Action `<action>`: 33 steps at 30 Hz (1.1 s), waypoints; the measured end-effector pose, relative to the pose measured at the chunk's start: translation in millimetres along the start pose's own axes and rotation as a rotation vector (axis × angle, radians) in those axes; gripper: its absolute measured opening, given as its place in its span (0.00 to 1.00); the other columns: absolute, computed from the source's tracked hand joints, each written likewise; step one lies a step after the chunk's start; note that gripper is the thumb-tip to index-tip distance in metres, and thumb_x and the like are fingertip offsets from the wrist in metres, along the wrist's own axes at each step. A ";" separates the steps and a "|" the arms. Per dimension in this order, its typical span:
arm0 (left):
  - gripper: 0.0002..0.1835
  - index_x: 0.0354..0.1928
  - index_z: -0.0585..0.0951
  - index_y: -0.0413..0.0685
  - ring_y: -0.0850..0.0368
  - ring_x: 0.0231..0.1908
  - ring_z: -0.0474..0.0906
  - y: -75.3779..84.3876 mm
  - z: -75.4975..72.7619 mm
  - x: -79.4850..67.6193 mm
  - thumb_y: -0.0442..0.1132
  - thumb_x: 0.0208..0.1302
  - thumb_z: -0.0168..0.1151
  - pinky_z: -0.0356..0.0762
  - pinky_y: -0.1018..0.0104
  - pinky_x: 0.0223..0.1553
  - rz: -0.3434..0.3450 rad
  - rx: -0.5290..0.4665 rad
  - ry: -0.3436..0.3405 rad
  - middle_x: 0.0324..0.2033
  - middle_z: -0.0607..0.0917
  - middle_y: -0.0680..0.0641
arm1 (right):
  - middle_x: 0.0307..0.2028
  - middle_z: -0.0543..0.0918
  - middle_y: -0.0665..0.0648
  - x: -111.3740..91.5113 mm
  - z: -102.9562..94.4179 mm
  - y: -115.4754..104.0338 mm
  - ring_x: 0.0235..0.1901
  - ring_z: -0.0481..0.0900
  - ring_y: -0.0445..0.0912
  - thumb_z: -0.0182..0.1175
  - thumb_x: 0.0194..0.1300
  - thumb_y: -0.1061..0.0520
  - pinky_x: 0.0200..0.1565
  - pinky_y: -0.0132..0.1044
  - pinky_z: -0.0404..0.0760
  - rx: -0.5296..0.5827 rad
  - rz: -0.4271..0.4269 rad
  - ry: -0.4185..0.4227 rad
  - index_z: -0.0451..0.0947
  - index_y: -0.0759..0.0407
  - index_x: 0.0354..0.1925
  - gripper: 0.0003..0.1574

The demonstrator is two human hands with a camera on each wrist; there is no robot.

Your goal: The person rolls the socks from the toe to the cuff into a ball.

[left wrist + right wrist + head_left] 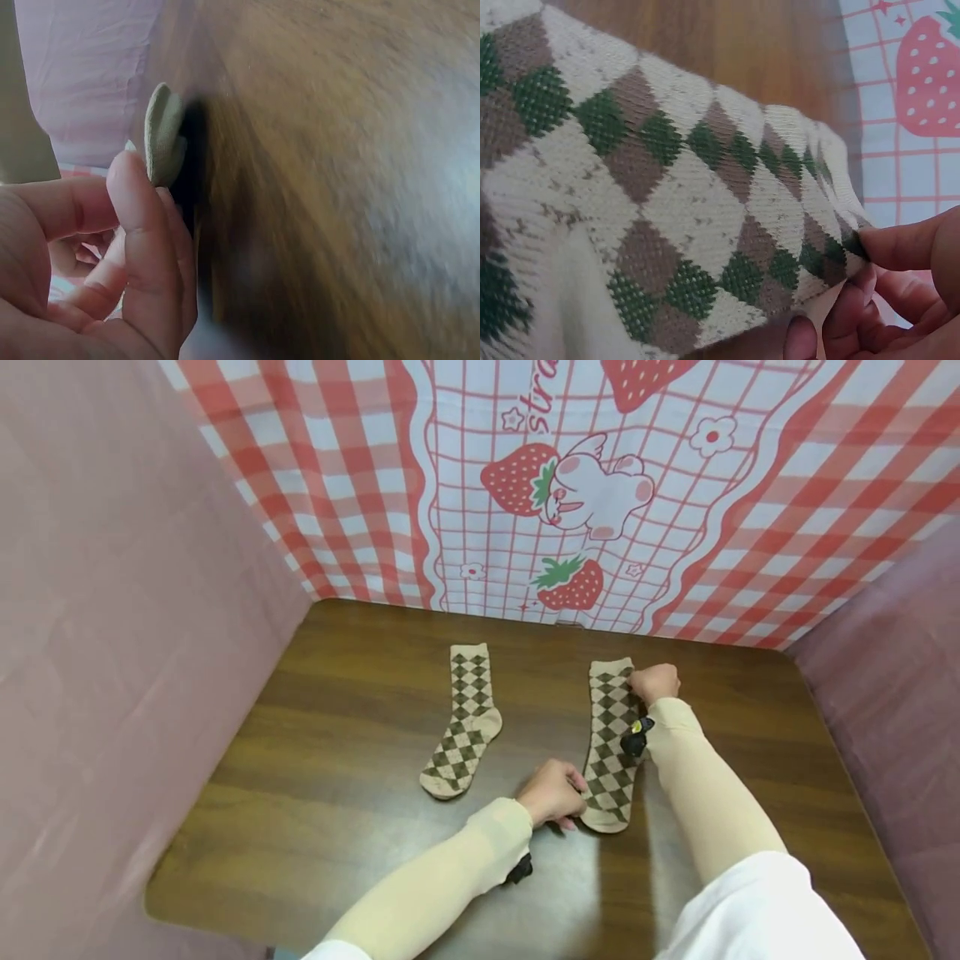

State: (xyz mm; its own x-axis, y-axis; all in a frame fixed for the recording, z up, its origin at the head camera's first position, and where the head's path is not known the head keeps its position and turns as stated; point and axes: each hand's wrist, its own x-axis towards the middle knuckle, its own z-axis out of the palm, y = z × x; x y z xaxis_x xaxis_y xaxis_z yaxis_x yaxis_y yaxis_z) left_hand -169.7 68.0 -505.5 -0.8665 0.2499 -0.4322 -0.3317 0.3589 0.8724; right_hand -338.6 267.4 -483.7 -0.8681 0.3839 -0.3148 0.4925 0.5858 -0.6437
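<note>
Two beige argyle socks lie on the brown table. My right hand pinches the outer edge of the right sock, just below its cuff. In the right wrist view, thumb and fingers grip the knit fabric, which is patterned with green and brownish diamonds. Down at the toe end, my left hand pinches that sock's left edge. The left wrist view shows the beige toe edge standing up past the fingertips. The left sock lies flat with its heel toward the right, apart from both hands.
The wooden table has a strawberry-print checked cloth hanging behind it. Pinkish cloth walls stand at the left and right sides. Dark wrist devices are worn at both sleeves.
</note>
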 end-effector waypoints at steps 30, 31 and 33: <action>0.24 0.39 0.85 0.40 0.63 0.22 0.66 -3.0 -73.5 -31.3 0.19 0.42 0.46 0.62 0.73 0.19 0.285 0.125 -0.032 0.25 0.74 0.53 | 0.41 0.77 0.56 -57.1 -3.5 -65.9 0.28 0.68 0.40 0.55 0.71 0.57 0.31 0.34 0.70 0.257 -0.219 -0.033 0.79 0.68 0.54 0.19; 0.24 0.39 0.85 0.39 0.63 0.23 0.66 -3.2 -75.4 -32.0 0.19 0.41 0.46 0.63 0.73 0.21 0.290 0.129 -0.028 0.24 0.74 0.53 | 0.41 0.77 0.56 -58.5 -2.8 -67.4 0.28 0.68 0.40 0.55 0.71 0.57 0.32 0.35 0.70 0.261 -0.222 -0.033 0.78 0.68 0.54 0.19; 0.25 0.39 0.85 0.39 0.62 0.24 0.67 -3.5 -78.7 -33.3 0.18 0.41 0.46 0.64 0.74 0.23 0.299 0.131 -0.021 0.24 0.74 0.53 | 0.39 0.76 0.55 -60.5 -1.8 -70.2 0.28 0.69 0.41 0.55 0.71 0.58 0.33 0.36 0.71 0.265 -0.233 -0.030 0.78 0.68 0.54 0.18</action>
State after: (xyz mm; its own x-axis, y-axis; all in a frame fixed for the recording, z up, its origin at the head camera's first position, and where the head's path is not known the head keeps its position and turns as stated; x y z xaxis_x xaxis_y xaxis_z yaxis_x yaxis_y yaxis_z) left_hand -169.1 -12.3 -476.2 -0.9098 0.3799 -0.1670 -0.0115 0.3793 0.9252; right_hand -320.5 204.3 -418.2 -0.9586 0.2380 -0.1562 0.2511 0.4484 -0.8578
